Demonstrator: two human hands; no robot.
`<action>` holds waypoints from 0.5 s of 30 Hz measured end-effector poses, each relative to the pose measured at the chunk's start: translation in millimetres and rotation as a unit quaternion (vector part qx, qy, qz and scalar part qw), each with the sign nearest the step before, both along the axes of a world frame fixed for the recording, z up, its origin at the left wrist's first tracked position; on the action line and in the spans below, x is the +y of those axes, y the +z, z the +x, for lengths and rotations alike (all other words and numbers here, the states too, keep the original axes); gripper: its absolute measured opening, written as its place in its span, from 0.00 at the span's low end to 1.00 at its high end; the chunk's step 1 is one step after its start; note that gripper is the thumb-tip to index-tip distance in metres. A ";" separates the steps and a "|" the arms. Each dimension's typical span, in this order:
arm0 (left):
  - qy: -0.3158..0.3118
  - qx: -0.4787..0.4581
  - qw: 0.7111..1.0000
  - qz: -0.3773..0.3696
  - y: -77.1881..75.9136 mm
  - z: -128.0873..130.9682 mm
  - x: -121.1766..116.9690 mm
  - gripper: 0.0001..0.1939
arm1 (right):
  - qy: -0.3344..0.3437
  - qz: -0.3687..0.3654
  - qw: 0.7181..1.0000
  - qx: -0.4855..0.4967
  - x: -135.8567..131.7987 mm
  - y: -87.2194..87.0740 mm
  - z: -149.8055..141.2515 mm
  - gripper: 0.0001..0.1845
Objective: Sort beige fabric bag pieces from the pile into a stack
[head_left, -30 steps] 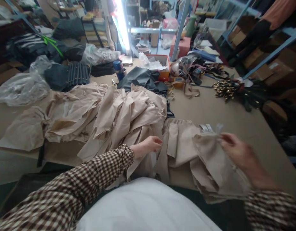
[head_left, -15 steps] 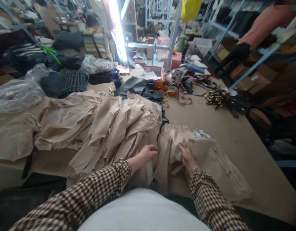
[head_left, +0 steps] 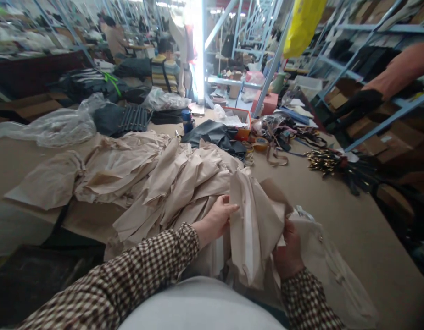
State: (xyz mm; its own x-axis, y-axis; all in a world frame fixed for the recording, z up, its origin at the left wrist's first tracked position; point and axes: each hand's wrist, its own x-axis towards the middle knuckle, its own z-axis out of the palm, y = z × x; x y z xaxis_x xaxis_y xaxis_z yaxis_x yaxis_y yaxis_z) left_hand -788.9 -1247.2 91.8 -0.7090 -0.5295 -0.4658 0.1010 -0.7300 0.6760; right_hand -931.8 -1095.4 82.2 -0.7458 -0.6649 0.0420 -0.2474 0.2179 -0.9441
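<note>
A beige fabric piece (head_left: 244, 229) with a paler strip down its length is raised in front of me, its near side hanging toward my body. My left hand (head_left: 219, 216) is closed at its left edge, thumb across the cloth and some fingertips hidden behind it. On the other side, my right hand (head_left: 288, 250) grips the piece's right part, fingers partly covered by the cloth. Left of my hands spreads a heap of beige fabric pieces (head_left: 177, 178), overlapping and creased. By my right wrist lies a flat beige piece with a cord (head_left: 331, 256).
Behind the heap are dark fabric (head_left: 212, 133), a blue can (head_left: 187, 121) and an orange box (head_left: 244, 133). Gold-tipped dark strips (head_left: 324, 161) lie at the table's right. Clear plastic bags (head_left: 65, 123) sit far left. A person's pink sleeve (head_left: 404, 68) shows upper right.
The beige piece by my right hand has been lifted off the table and turned, showing its pale strip. My left hand has come right onto its edge. The view has shifted left.
</note>
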 end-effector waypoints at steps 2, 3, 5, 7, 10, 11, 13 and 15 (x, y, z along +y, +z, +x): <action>-0.019 0.016 0.998 0.054 0.5 1.6 -5.1 0.23 | -0.010 0.016 0.999 0.027 -10.5 -8.7 -8.3 0.19; -0.031 0.016 0.997 0.062 1.6 2.8 -7.4 0.22 | -0.021 0.025 0.999 0.040 -15.6 -9.1 -14.2 0.17; -0.026 0.011 0.999 0.045 5.6 5.6 -10.3 0.20 | -0.057 0.038 0.995 0.068 -23.3 -0.9 -24.0 0.18; -0.004 0.020 1.000 0.013 11.4 7.3 -9.6 0.19 | -0.051 0.049 0.991 0.114 -27.3 14.9 -24.1 0.23; 0.002 0.056 0.998 -0.017 19.2 5.2 -1.0 0.19 | 0.083 0.076 0.971 0.210 -30.6 31.4 -2.3 0.28; -0.002 0.074 0.997 -0.025 20.9 3.6 3.2 0.20 | 0.126 0.083 0.960 0.234 -32.0 31.0 7.1 0.29; -0.004 0.100 0.994 -0.046 22.8 0.5 11.0 0.22 | 0.155 0.084 0.948 0.266 -35.1 22.2 20.8 0.31; 0.001 0.102 0.992 -0.070 23.9 -0.7 15.6 0.22 | 0.158 0.087 0.946 0.270 -37.7 9.6 23.2 0.30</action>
State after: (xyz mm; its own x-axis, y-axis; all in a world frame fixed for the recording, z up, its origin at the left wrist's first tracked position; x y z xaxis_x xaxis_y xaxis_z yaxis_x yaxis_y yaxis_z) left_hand -789.7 -1231.6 115.7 -0.7799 -0.5803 -0.2345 0.2475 -0.6300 0.7361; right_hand -908.6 -1133.1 91.8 -0.4100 -0.8830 0.2287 -0.7616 0.1934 -0.6185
